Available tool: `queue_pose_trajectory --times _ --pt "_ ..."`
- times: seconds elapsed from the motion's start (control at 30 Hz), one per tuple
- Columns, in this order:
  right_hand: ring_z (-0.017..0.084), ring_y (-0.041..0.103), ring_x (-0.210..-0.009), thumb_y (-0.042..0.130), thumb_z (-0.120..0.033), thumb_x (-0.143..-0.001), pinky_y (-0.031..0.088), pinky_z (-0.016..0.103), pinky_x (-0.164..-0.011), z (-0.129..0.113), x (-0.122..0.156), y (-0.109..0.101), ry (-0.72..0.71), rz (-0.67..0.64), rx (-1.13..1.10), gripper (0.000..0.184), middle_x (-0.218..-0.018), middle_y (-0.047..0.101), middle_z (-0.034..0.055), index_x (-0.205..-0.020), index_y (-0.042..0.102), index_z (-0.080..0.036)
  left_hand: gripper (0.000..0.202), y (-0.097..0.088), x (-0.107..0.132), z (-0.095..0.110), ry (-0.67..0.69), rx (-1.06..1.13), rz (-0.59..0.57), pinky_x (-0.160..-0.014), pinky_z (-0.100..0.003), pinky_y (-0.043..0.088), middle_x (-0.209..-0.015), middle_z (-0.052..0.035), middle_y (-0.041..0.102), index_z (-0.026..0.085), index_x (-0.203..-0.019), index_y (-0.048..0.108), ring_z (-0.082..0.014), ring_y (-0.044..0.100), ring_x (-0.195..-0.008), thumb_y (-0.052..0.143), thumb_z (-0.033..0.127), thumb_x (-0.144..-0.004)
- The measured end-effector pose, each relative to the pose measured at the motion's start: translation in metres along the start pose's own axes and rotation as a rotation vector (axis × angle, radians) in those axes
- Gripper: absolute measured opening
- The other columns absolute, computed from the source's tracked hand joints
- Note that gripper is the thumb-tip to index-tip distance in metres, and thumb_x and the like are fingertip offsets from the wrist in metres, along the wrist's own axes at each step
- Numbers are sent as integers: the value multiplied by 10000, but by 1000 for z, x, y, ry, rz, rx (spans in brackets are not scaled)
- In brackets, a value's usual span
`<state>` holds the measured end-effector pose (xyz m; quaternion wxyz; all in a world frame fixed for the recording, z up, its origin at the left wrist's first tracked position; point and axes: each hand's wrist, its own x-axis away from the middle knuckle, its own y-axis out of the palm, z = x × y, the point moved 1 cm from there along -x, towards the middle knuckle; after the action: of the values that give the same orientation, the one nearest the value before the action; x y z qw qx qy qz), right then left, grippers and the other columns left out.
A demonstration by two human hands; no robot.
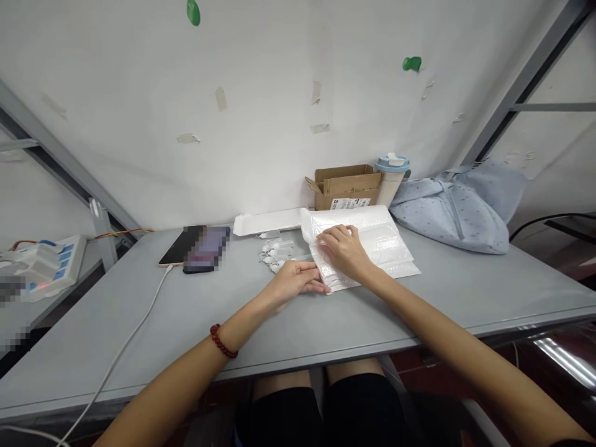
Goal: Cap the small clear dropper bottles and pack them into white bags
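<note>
A stack of white bubble-wrap bags (pixel 372 239) lies on the grey table (pixel 186 316) in front of me. My right hand (pixel 344 251) rests flat on the stack's near left part, fingers stretched out. My left hand (pixel 294 280) sits at the stack's near left corner, its fingers pinched on the edge of a bag. A red bead bracelet (pixel 222 341) is on my left wrist. Just left of the stack lie several small clear packets (pixel 277 251).
A phone (pixel 195 247) with a white cable (pixel 135 332) lies to the left. A flat white box (pixel 267 221), a cardboard box (pixel 347 186), a lidded cup (pixel 391 177) and a blue cloth bag (pixel 459 205) stand along the wall. A power strip (pixel 44 264) sits far left.
</note>
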<state>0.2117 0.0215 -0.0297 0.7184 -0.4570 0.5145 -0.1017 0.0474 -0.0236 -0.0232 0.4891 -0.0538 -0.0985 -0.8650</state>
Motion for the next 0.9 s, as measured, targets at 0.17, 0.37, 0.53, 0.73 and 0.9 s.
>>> queue_pose_trajectory --times 0.17,0.37,0.53,0.73,0.9 --pt "232 517 -938 519 -241 -872 328 369 -786 1 2 0 176 -113 -108 148 -1031 607 100 -981 594 -175 245 -44 -8 11 145 -317 368 -646 -334 543 -802 -96 692 97 -989 611 -170 659 -604 511 244 -819" --pt "256 519 -940 514 -277 -864 376 396 -798 4 3 1 284 -164 -180 141 -1010 583 105 -931 596 -184 284 -124 -13 13 503 -1249 863 -939 -441 429 -1068 -135 640 120 -894 669 -274 539 -1077 406 121 -787" --pt "255 524 -930 503 -299 -866 398 388 -805 3 2 -2 344 -206 -182 155 -976 581 104 -894 601 -182 345 -157 -21 0 387 -1530 758 -941 -459 423 -1204 -106 598 128 -944 685 -301 431 -1198 399 61 -764" --pt "248 518 -914 502 -304 -863 405 375 -807 3 2 -4 340 -214 -182 167 -970 577 103 -902 603 -177 429 -157 -25 -4 281 -1577 741 -973 -441 400 -1275 -97 564 118 -1136 619 -287 409 -1232 370 55 -793" --pt "243 522 -895 494 -310 -865 409 372 -789 4 3 -3 318 -203 -164 175 -947 580 101 -890 606 -178 488 -154 -22 -3 217 -1684 711 -983 -468 376 -1372 -126 468 96 -1217 554 -317 330 -1296 382 36 -764"
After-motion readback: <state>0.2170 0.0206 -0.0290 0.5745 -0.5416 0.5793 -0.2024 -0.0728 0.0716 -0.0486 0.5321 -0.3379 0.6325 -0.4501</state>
